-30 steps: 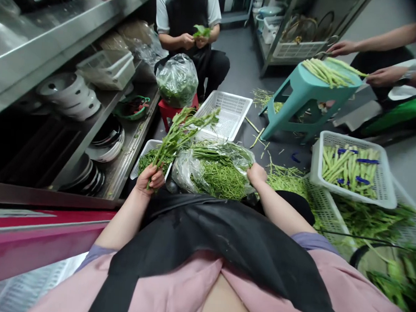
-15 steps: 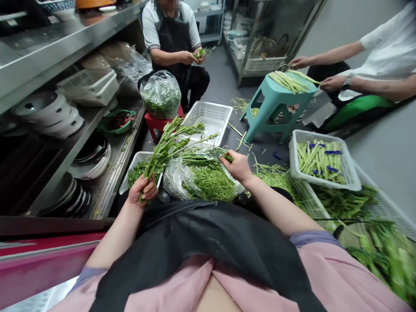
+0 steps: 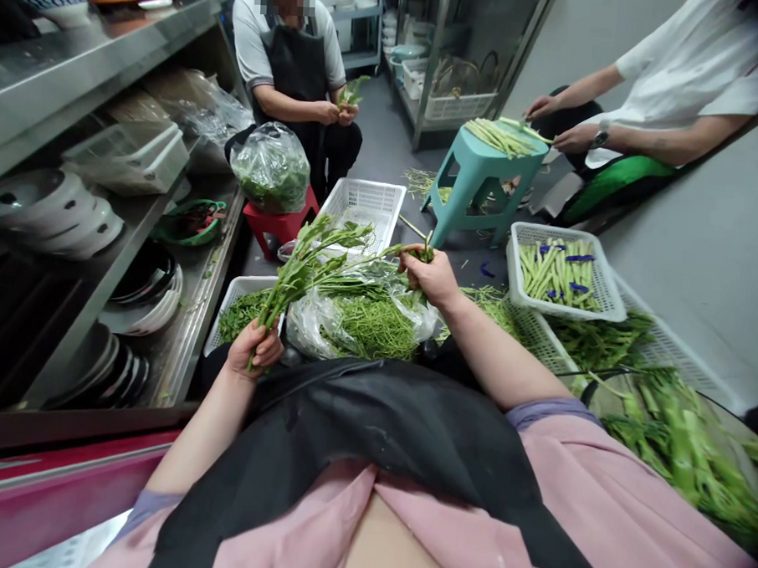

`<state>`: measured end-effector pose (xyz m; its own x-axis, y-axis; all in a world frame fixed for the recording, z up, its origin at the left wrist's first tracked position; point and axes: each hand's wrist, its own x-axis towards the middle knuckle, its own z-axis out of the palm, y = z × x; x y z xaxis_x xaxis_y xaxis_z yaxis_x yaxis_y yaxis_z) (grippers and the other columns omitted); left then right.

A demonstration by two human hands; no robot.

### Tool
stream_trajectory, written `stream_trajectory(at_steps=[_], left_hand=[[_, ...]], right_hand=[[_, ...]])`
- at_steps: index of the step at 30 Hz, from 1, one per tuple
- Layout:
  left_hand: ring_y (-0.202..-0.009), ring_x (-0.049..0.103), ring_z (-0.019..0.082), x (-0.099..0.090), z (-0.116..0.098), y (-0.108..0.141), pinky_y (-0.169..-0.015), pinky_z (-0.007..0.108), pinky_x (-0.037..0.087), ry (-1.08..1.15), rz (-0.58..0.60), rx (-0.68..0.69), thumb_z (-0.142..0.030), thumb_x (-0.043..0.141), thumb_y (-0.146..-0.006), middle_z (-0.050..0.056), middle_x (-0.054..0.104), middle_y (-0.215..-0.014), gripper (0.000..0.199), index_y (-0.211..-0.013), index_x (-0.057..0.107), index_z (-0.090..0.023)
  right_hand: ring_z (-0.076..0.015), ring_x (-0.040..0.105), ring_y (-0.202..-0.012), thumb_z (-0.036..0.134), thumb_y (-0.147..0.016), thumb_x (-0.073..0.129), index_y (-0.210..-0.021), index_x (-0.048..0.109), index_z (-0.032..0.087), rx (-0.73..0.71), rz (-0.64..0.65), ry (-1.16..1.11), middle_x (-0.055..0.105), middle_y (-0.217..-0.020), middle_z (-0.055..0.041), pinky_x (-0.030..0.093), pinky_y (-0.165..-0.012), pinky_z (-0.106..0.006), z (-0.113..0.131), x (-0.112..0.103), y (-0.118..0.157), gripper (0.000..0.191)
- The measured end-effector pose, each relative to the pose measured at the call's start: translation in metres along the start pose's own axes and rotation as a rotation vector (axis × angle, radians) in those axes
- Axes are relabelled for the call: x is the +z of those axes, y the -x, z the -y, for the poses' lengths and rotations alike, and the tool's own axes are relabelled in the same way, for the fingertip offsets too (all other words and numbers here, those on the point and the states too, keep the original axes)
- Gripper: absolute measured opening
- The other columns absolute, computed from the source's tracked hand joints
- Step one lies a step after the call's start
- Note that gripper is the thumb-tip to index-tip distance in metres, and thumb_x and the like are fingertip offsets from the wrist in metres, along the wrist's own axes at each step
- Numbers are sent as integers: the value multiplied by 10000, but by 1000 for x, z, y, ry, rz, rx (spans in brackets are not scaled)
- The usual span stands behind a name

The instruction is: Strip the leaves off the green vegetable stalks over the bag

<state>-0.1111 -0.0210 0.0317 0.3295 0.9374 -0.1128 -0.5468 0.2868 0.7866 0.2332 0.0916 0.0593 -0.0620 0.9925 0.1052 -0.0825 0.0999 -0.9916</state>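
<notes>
My left hand (image 3: 256, 347) is closed round the lower stems of a bunch of leafy greens (image 3: 298, 268), whose tops lean up and to the right. At the tip of one long stem from that bunch, my right hand (image 3: 430, 274) is pinched shut, with some green leafy bits (image 3: 426, 251) showing at the fingers. Between and below my hands lies an open plastic bag (image 3: 318, 319) with a heap of thin green stems (image 3: 377, 324). Left of it, a white basket (image 3: 212, 331) holds picked leaves (image 3: 243, 313), partly behind my left hand.
A co-worker (image 3: 294, 71) handles greens behind a bagged bundle (image 3: 271, 170) on a red stool (image 3: 278, 225). Another person (image 3: 689, 88) works at a teal stool (image 3: 488, 171). A white basket (image 3: 610, 307) of bundled stalks stands right; metal shelves (image 3: 176, 36) with bowls run along the left.
My right hand has come to the end of a stem of the bunch and more greenery shows in its fingers. The whole view has shifted a little; my left hand keeps its grip.
</notes>
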Motion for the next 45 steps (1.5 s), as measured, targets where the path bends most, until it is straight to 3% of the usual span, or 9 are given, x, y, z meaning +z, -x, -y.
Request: stream_trajectory(at_steps=[7, 13, 17, 21, 24, 30, 32, 40, 45], left_hand=[[-248, 203, 5, 5, 1, 0, -292, 123, 220, -30, 10, 2, -303, 741, -757, -110, 335, -394, 229, -905, 676, -142], [-259, 247, 7, 7, 2, -2, -301, 120, 257, -80, 9, -30, -316, 745, -763, -99, 391, -418, 241, -893, 647, -138], [-255, 249, 6, 8, 3, -3, -303, 119, 260, -88, 11, -35, -320, 747, -765, -99, 400, -415, 240, -873, 628, -141], [-256, 286, 14, 10, 3, -3, -306, 120, 260, -124, 36, -93, -318, 740, -773, -87, 416, -420, 242, -787, 570, -146], [-258, 286, 12, 8, 0, 0, -308, 117, 258, -126, 36, -83, -317, 727, -787, -86, 416, -424, 238, -785, 562, -146], [-252, 263, 10, -1, -5, 1, -306, 122, 258, -92, 2, -34, -300, 715, -794, -99, 407, -423, 205, -832, 588, -144], [-252, 262, 10, 0, -5, -1, -305, 124, 256, -82, -14, -31, -309, 721, -790, -101, 409, -425, 220, -846, 591, -141], [-249, 274, 14, 4, 0, -10, -295, 126, 249, -50, -16, -58, -314, 728, -785, -96, 420, -428, 242, -818, 555, -149], [-251, 275, 11, 5, 3, -13, -295, 122, 251, -55, 6, -97, -306, 737, -779, -87, 432, -430, 246, -798, 549, -148]], right_hand=[[-27, 328, -352, 434, -600, 814, -1036, 621, 185, 119, 115, -350, 557, -580, 95, 273, -348, -194, 4, 1, 8, 537], [-27, 294, -372, 536, -650, 771, -1011, 602, 202, 98, 41, -405, 548, -644, 79, 265, -364, -204, -4, 4, 7, 520], [-88, 449, -466, 547, -762, 671, -874, 583, 194, 16, -151, -8, 600, -674, 10, 390, -462, -241, -13, 3, 5, 381], [-226, 636, -923, 386, -880, 551, -974, 634, 171, -152, -235, 738, 693, -975, -118, 471, -813, -311, -28, -15, -3, 249], [-267, 635, -1018, 330, -941, 433, -1063, 633, 148, -22, -246, 1109, 687, -1076, -162, 448, -873, -338, -49, -26, -10, 297], [-277, 676, -970, 423, -833, 645, -1290, 540, 157, 242, 499, 1419, 705, -1079, -178, 502, -782, -330, -93, 0, 10, 540], [-266, 682, -978, 334, -826, 652, -1404, 444, 174, 237, 605, 1456, 706, -1095, -172, 507, -789, -323, -99, 12, 19, 634], [-268, 678, -959, 278, -877, 535, -1037, 717, 161, -84, 595, 1431, 732, -1004, -142, 496, -813, -338, -73, 9, 28, 269], [-205, 648, -930, 221, -931, 413, -1241, 654, 183, -447, 351, 1168, 714, -1027, -112, 486, -849, -328, -35, 2, 36, 394]])
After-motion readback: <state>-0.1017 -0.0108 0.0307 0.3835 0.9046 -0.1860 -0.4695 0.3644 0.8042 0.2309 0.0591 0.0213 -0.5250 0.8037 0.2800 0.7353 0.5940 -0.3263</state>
